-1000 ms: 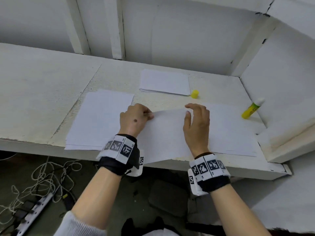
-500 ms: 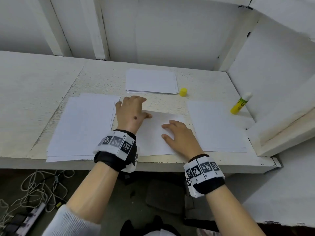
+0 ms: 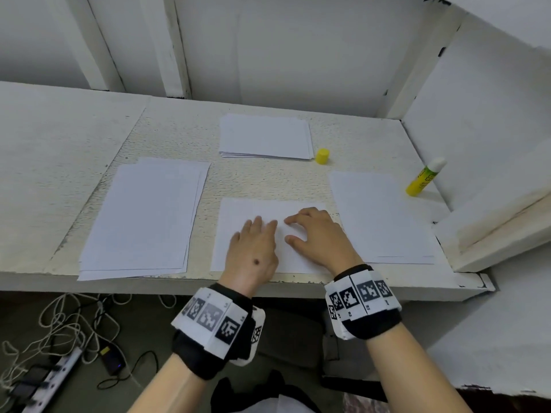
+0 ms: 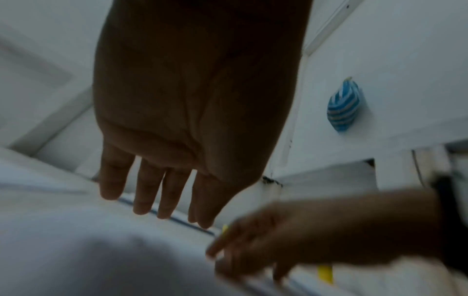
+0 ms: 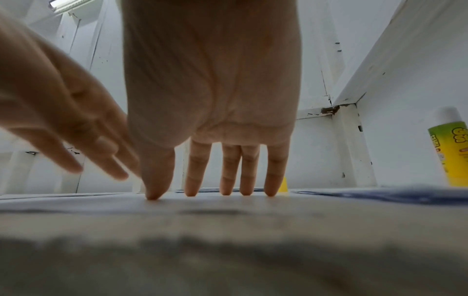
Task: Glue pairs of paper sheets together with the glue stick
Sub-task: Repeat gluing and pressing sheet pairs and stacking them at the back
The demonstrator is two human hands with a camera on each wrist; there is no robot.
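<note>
Pressing flat on the centre sheet (image 3: 253, 210) at the shelf's (image 3: 74, 144) front edge: left hand (image 3: 253, 251) palm down, fingers straight and close together; right hand (image 3: 320, 236) beside it, fingers spread, tips on the paper. Glue stick (image 3: 425, 177) uncapped, leaning at the right wall; yellow cap (image 3: 322, 156) just beside the back stack (image 3: 265, 137). Left pile (image 3: 146, 216) and right pile (image 3: 378, 216) flank the sheet.
</note>
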